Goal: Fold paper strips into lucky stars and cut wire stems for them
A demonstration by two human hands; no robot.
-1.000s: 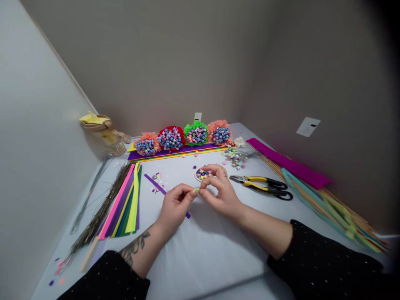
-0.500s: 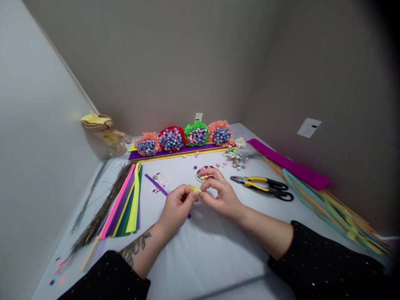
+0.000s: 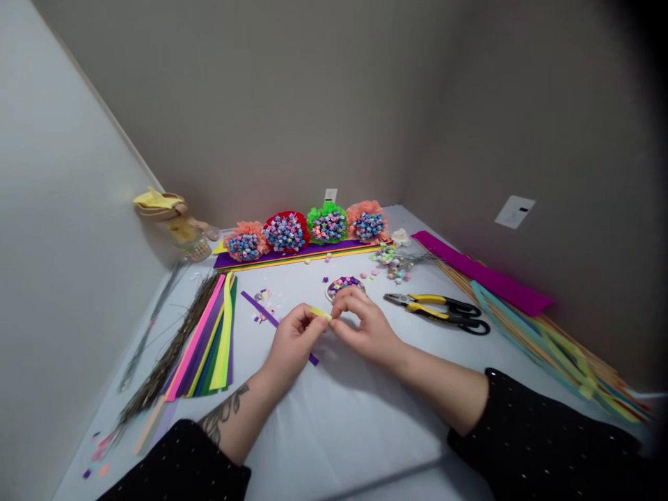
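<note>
"Yellow paper strip: where is it in the head view?"

"Between both hands, above the white tabletop. The left hand has its fingers pressed together on one end, and the right hand pinches the other, apparently to steady it."

"And the round disc of small paper stars?"

"Just beyond the right hand, seemingly within easy reach; yellow-handled pliers lie farther right, apparently set aside."
</note>
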